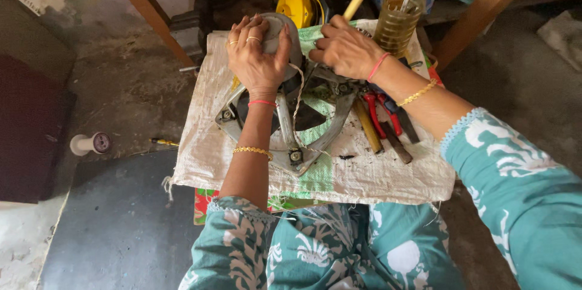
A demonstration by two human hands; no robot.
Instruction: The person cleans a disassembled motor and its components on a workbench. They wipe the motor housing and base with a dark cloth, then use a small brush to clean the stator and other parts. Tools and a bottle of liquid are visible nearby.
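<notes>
**Both hands on the motor housing, centre of frame**

Nearest you, lower frame: teal patterned sleeves and lap. Just above, a white woven sack [388, 175] covers the small work surface. On it lies a grey metal frame [303, 144] with curved arms and bolts at the corners; a pale cord [297, 99] trails down across it.

Your left hand [257, 59] is spread, fingers curled over a round grey housing [285, 35], upper centre. Your right hand [345, 47] is closed around a yellow-handled tool [353, 3], tip hidden at the housing's right side.

Judgement: you appear to be working on the housing while steadying it. The next move calls for a firm left grip and careful tool pressure.

Housing looks dull, worn metal. Pliers with red handles [382, 117] lie right of frame. Farther back: a glass jar [397, 23].
</notes>
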